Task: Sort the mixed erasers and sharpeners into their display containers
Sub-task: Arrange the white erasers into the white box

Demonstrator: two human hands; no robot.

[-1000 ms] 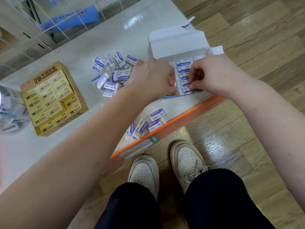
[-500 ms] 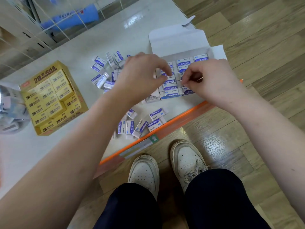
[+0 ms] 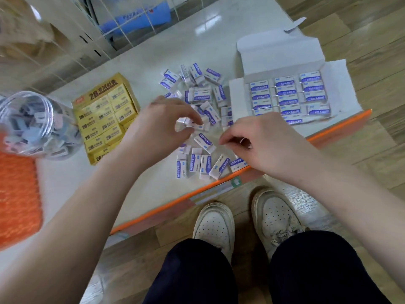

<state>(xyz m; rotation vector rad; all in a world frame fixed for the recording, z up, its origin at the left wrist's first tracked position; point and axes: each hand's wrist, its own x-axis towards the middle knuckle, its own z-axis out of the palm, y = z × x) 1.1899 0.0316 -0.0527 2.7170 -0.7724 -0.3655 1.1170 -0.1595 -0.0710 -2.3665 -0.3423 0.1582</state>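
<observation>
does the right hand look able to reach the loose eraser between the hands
Probably yes: the loose eraser lies uncovered just beside the right hand; the left hand, pinching a white eraser, is not across it.

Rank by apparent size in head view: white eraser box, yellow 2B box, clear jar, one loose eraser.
1. white eraser box.
2-3. yellow 2B box and clear jar: alike, jar cut by frame edge.
4. loose eraser.

erasers (image 3: 205, 140) read "eraser"; yellow box (image 3: 105, 110) "2b"

erasers (image 3: 205, 140) – white/blue | box (image 3: 105, 116) – yellow | shelf edge (image 3: 339, 126) orange
</observation>
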